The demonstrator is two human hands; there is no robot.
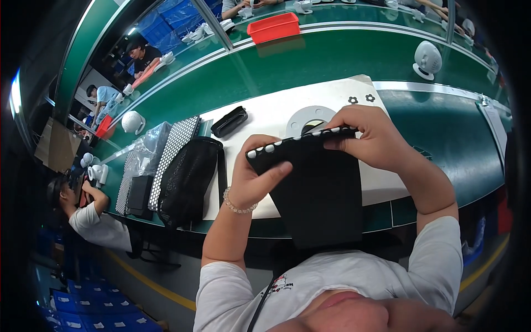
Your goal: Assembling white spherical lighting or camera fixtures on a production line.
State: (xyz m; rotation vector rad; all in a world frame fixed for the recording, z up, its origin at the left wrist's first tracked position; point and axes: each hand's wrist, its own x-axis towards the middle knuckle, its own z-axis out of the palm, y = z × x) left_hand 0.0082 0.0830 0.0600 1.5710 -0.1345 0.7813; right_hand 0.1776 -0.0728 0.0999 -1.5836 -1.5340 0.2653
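My left hand (255, 180) and my right hand (369, 138) pinch the two ends of the upper edge of a black sheet (318, 199). That edge is bent over and shows a row of white dots, while the plain black side hangs down over the table's front edge toward my lap. A beaded bracelet (239, 203) is on my left wrist. Just beyond the sheet lies a pale ring-shaped disc (310, 116), partly hidden by the raised edge and my right hand. Both hands are over a white paper sheet (265, 110) on the green table.
Left of the paper lie a black mesh bag (185, 180), dotted sheets (178, 138) and clear plastic wrapping (149, 146). A black case (229, 122) rests on the paper. White rounded devices (427, 60) and a red bin (273, 27) stand farther off. A co-worker (94, 216) sits at left.
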